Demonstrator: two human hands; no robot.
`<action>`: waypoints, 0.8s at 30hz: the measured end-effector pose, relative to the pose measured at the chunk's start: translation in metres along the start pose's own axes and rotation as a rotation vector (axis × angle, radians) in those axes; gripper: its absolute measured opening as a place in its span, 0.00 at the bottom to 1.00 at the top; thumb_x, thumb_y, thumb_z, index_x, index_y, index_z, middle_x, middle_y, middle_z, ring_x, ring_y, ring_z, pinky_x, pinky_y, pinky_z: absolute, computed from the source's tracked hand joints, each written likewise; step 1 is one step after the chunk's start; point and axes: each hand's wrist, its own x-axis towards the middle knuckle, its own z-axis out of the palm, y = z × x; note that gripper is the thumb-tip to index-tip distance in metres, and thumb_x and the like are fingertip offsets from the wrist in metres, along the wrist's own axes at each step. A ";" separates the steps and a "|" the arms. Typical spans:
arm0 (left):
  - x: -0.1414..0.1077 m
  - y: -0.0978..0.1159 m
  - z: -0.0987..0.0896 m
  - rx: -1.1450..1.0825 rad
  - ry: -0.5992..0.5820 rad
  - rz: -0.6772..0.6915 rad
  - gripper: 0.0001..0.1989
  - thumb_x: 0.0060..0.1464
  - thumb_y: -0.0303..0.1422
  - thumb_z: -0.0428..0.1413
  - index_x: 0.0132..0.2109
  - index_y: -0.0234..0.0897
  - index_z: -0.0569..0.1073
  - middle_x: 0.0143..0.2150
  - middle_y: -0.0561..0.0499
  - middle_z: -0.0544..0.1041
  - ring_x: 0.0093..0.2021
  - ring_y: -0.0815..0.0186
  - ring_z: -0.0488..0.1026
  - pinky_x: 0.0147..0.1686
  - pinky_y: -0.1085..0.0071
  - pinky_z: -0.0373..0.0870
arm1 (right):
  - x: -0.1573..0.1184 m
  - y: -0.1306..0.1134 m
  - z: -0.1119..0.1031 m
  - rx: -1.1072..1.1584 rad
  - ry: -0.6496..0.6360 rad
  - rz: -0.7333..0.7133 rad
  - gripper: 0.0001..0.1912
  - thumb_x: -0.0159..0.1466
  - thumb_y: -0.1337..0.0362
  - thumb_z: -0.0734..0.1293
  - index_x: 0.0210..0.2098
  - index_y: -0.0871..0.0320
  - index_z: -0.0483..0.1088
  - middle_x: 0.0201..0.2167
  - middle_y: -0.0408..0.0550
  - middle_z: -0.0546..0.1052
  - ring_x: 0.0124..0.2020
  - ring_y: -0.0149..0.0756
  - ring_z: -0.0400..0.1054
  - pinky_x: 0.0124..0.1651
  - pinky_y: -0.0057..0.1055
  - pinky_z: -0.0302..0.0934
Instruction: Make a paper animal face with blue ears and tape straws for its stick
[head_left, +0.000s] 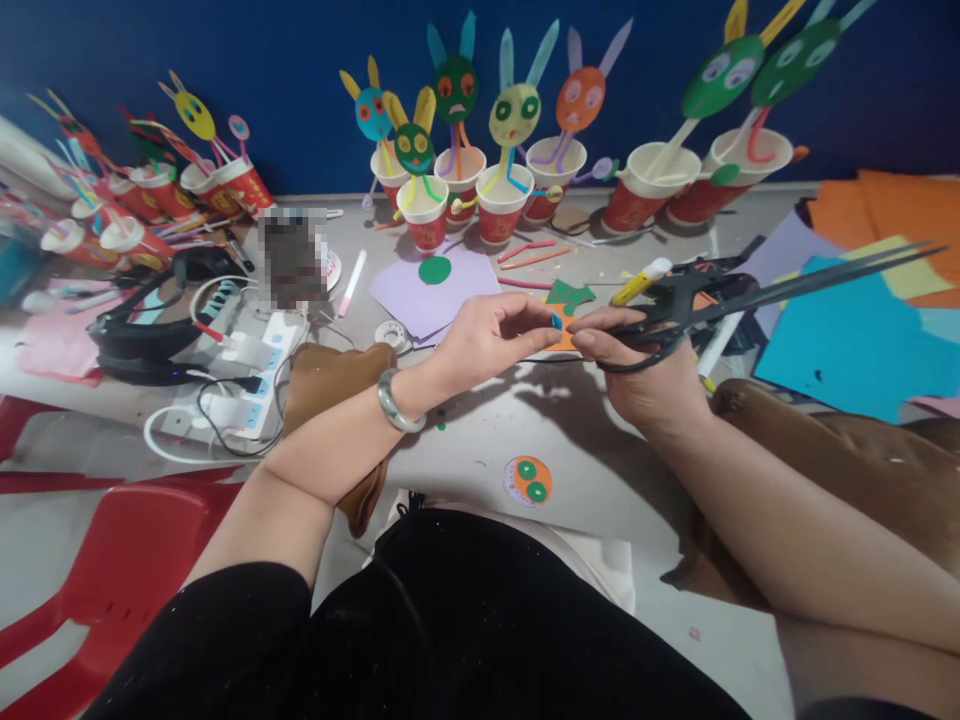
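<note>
My left hand [480, 345], with a bangle on its wrist, pinches a tiny blue paper piece [556, 321] between thumb and fingertips. Scissors [757, 297] hang from my right hand [656, 385], the handle loops about its fingers and the blades pointing off to the right. The right thumb and fingertip are pressed together beside the blue piece; whether they touch it I cannot tell. Behind the fingertips lie orange paper [564, 338] and a green paper scrap [570, 294]. Closer to my body, a round orange paper face [531, 481] with green eyes lies on the table.
Paper cups [504, 205] holding paper-faced figures line the back. Purple paper [450, 290] with a green disc [435, 270] lies behind my left hand. To the left are a power strip [266, 385] and a black headset [150, 325]; blue sheets [847, 340] lie right. A red chair [142, 550] stands lower left.
</note>
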 end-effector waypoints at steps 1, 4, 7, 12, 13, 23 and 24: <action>-0.001 -0.001 0.001 0.046 -0.010 0.018 0.23 0.52 0.50 0.74 0.41 0.34 0.83 0.38 0.48 0.85 0.36 0.69 0.78 0.38 0.71 0.75 | -0.001 -0.001 0.000 -0.010 0.009 -0.008 0.23 0.47 0.44 0.85 0.27 0.55 0.79 0.29 0.44 0.80 0.33 0.36 0.71 0.38 0.36 0.65; -0.004 -0.002 0.003 0.150 -0.049 0.069 0.17 0.58 0.45 0.69 0.43 0.35 0.83 0.38 0.48 0.86 0.37 0.67 0.79 0.38 0.70 0.75 | -0.005 -0.002 0.001 -0.017 0.016 -0.041 0.21 0.47 0.48 0.86 0.28 0.55 0.80 0.30 0.45 0.82 0.33 0.37 0.74 0.39 0.37 0.67; -0.005 -0.002 0.003 0.187 -0.063 0.104 0.12 0.62 0.39 0.66 0.44 0.35 0.84 0.41 0.47 0.87 0.38 0.67 0.80 0.39 0.70 0.76 | -0.006 -0.003 0.001 -0.048 0.012 -0.077 0.17 0.51 0.51 0.84 0.28 0.55 0.80 0.30 0.45 0.82 0.34 0.37 0.74 0.40 0.37 0.68; -0.005 0.002 0.003 0.204 -0.086 0.079 0.08 0.61 0.32 0.62 0.45 0.35 0.85 0.41 0.48 0.87 0.37 0.68 0.79 0.39 0.71 0.76 | -0.005 -0.001 -0.001 -0.098 0.019 -0.106 0.12 0.57 0.54 0.80 0.26 0.52 0.78 0.30 0.45 0.81 0.35 0.41 0.74 0.43 0.42 0.70; -0.004 0.003 0.003 0.199 -0.087 0.064 0.08 0.61 0.31 0.62 0.44 0.35 0.85 0.40 0.48 0.87 0.37 0.69 0.79 0.39 0.72 0.75 | -0.004 0.000 -0.001 -0.092 0.027 -0.106 0.12 0.57 0.54 0.80 0.26 0.50 0.77 0.30 0.45 0.80 0.36 0.43 0.74 0.44 0.43 0.70; -0.002 0.003 0.006 -0.136 -0.096 -0.188 0.18 0.54 0.45 0.72 0.38 0.35 0.79 0.33 0.51 0.82 0.33 0.70 0.76 0.35 0.71 0.74 | -0.002 0.002 0.001 0.044 -0.002 0.048 0.16 0.53 0.51 0.79 0.26 0.54 0.74 0.25 0.41 0.72 0.32 0.35 0.65 0.41 0.38 0.62; -0.002 0.004 0.006 -0.167 -0.096 -0.223 0.20 0.53 0.46 0.73 0.38 0.35 0.79 0.34 0.51 0.82 0.34 0.70 0.77 0.36 0.71 0.75 | -0.002 0.001 0.001 0.042 -0.001 0.050 0.17 0.53 0.50 0.79 0.26 0.54 0.74 0.25 0.41 0.71 0.31 0.34 0.64 0.41 0.37 0.60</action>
